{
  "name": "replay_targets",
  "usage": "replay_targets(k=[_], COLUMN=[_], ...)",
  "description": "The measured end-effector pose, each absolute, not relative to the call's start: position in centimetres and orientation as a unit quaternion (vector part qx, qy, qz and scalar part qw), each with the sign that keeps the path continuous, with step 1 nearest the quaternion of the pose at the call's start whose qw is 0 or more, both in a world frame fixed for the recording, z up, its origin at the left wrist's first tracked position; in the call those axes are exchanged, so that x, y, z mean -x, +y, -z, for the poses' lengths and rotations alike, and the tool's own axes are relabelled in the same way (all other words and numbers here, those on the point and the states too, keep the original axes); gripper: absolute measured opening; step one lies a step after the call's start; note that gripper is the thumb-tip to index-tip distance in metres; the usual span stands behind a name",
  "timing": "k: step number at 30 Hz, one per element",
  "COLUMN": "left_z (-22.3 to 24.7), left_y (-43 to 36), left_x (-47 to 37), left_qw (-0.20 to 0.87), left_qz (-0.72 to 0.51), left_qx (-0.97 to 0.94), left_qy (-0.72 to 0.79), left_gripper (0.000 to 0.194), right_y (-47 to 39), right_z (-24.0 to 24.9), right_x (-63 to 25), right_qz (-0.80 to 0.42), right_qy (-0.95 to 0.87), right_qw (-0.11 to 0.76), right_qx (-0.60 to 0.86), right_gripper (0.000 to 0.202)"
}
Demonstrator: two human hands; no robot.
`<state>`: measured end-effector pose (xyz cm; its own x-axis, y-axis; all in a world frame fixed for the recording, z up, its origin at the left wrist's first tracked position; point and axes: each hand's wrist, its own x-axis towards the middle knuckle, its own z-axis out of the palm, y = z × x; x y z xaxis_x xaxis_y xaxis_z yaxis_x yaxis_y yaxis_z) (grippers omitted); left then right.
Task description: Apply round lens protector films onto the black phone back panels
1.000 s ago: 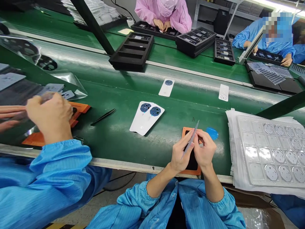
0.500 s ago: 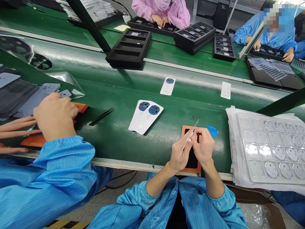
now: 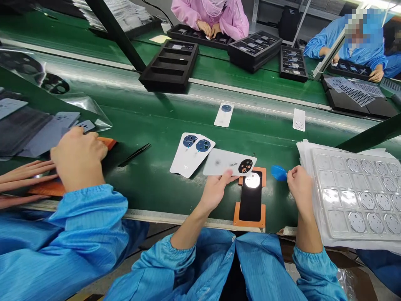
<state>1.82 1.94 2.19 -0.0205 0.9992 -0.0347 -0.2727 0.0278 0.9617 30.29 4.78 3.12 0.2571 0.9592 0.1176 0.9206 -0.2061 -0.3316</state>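
My left hand (image 3: 216, 190) grips a white phone back cover (image 3: 226, 163) by its lower edge, thumb on top. The cover lies nearly level, its dark round camera area with orange-showing holes pointing right. Below that end sits an orange fixture (image 3: 250, 221) with a black inset (image 3: 250, 205) and a bright white disc (image 3: 252, 180). Over to the right, my right hand (image 3: 300, 184) has its fingers closed at the edge of an oval blue film (image 3: 278, 172). Two overlapping white covers (image 3: 188, 161) with blue-filmed camera circles lie left of the held cover.
Black tweezers (image 3: 134, 154) lie left. A clear tray (image 3: 360, 196) of round pieces sits on white sheets at right. Single covers (image 3: 223, 119) (image 3: 299, 120) lie farther back. A co-worker's hand (image 3: 78, 150) works at left; black trays (image 3: 171, 62) and two people are beyond.
My hands have parted from their close hold above the fixture. The left hand has moved left and turned the cover flat; the right hand has moved right to the blue film.
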Motion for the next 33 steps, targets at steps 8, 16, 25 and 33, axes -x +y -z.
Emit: replay_targets(k=[8,16,25,33], left_z=[-0.4,0.9,1.1,0.8], left_y=[1.5,1.1,1.3,1.7], left_x=[-1.2,-1.9,-1.9,-1.9], left_qw=[0.143,0.088,0.109,0.04], left_qz=[-0.265,-0.237,-0.252,-0.177], left_qx=[-0.898,-0.914,-0.906,-0.916], left_qy=[0.32,0.317,0.323,0.358], left_gripper=[0.045,0.046,0.042,0.034], right_y=[-0.5,-1.2,-1.0,-0.4], right_z=[-3.2,-1.9,-1.9,-1.2], right_x=[-25.5,-25.6,-25.6,-25.3], right_qz=[-0.034,0.027,0.027,0.032], right_qy=[-0.874,-0.887,-0.89,-0.909], right_qw=[0.239,0.213,0.211,0.128], right_qx=[0.422,0.409,0.404,0.396], right_gripper=[0.039,0.038,0.036,0.041])
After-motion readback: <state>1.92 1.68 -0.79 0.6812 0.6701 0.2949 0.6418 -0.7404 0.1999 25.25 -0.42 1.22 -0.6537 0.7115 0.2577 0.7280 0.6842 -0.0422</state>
